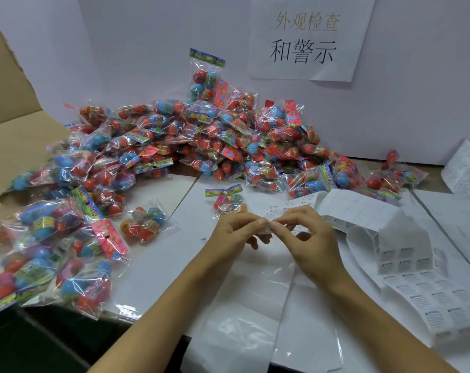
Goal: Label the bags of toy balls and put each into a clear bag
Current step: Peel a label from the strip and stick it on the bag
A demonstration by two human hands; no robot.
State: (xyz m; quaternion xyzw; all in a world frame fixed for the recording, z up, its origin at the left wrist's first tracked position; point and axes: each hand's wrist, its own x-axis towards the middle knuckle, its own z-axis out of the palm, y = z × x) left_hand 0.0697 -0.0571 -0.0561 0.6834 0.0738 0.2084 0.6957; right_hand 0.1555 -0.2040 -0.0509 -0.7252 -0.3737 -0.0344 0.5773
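Pinching a small white label between them, the left hand and right hand each hold a narrow fingertip grip just above the bench. One bag of toy balls lies just beyond the hands, near the label sheets at right, with the big pile of bags behind.

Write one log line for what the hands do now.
hands: both pinch label | bag of balls: unlabeled, behind | step: peeling
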